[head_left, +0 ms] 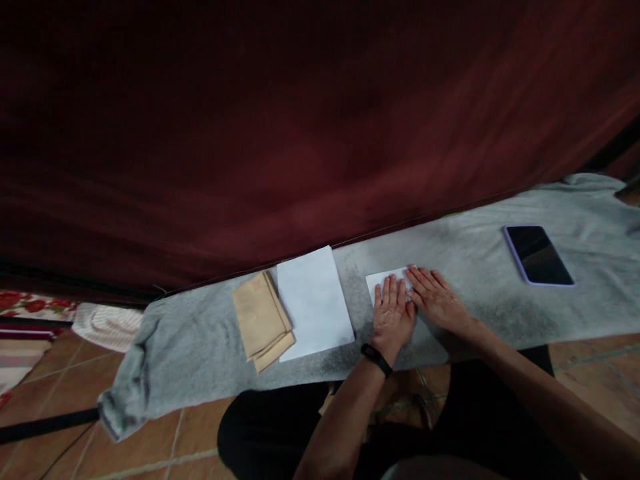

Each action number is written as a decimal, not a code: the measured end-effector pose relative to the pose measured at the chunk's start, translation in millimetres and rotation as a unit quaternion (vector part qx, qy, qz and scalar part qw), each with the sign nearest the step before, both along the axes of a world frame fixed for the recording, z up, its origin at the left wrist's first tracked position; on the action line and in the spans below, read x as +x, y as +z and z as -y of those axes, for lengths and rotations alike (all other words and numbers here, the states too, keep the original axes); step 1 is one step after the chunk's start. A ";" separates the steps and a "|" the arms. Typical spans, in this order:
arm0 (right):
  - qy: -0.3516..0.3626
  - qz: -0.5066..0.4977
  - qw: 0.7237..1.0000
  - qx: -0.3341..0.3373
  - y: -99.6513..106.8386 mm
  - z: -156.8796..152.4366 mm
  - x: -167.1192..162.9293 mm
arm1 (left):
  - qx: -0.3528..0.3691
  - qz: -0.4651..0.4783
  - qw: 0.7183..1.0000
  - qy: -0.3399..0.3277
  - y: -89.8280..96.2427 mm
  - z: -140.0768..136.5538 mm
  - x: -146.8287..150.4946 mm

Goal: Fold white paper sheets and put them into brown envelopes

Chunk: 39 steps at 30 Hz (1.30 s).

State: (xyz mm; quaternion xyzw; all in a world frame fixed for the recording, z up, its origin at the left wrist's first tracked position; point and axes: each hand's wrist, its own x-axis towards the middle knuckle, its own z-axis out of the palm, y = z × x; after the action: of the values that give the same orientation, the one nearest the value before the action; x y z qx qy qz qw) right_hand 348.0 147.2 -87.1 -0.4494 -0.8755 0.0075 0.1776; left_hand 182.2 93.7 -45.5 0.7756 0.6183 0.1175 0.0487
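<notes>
From the head view, the left hand and right hand lie flat on the small paper, fingers straight, gripping nothing. The paper sits between the near and far edges of the worktop. This looks like pressing it smooth. Next may call for lifting both palms gently.

White paper, grey cloth

- left hand is palm down, pretty flat, fingers pointing forward
- right hand is flat too, fingers angled forward-left, thumb right by the left one
- left forearm and right forearm bare, kinda converging
</notes>
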 end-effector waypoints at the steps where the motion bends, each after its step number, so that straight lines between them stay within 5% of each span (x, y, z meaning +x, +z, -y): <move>1: -0.002 0.002 1.000 0.009 -0.9 -0.8 1.3 | 0.005 -0.010 1.000 -0.001 -0.9 0.1 -0.2; 11: -0.013 0.008 0.999 0.028 -1.1 -10.8 22.6 | 0.023 -0.041 0.999 0.002 -6.6 -0.7 -3.8; 39: -0.055 -0.003 0.998 0.027 8.0 -0.2 13.8 | 0.034 -0.032 0.999 -0.010 -2.1 7.2 -18.3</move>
State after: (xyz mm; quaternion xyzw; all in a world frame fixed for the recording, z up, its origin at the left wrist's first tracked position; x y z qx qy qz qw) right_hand 361.8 147.4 -79.1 -0.4914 -0.8491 -0.0250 0.1921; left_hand 163.9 86.4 -47.5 0.7863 0.6075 0.1129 0.0037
